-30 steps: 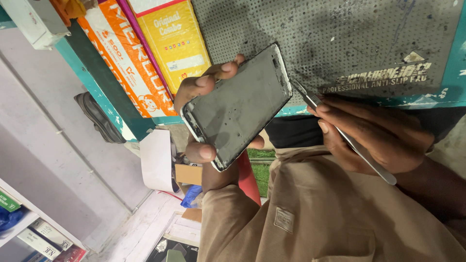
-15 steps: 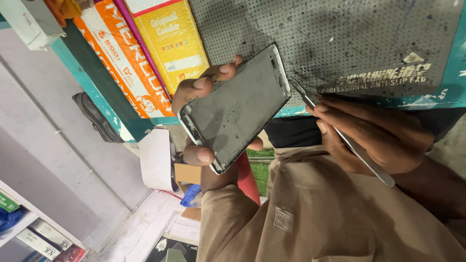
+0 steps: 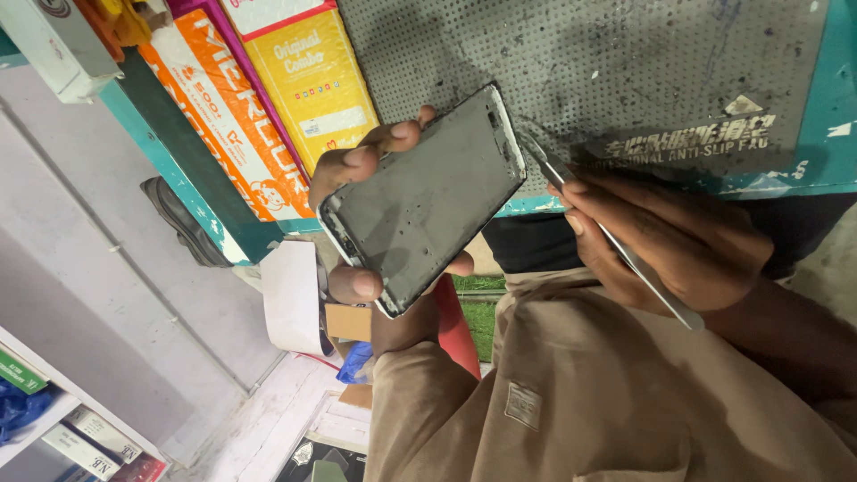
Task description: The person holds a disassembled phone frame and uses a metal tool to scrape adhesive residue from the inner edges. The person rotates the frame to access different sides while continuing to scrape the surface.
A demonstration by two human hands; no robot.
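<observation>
Now left hand point(image 3: 357, 170) grips phone point(image 3: 424, 201) edges; right hand point(image 3: 665, 241) holds tweezers point(image 3: 616, 245)

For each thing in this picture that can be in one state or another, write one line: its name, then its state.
Phone frame: held up off the bench, tilted, its grey inner face bare and scuffed.
Left hand: closed around the phone frame, fingertips on both long edges.
Right hand: closed on the tweezers.
Tweezers: gripped slanted, tip beside the frame's upper corner; contact unclear.
Perforated mat: lying flat, worn and stained.
Yellow box: shut.
</observation>
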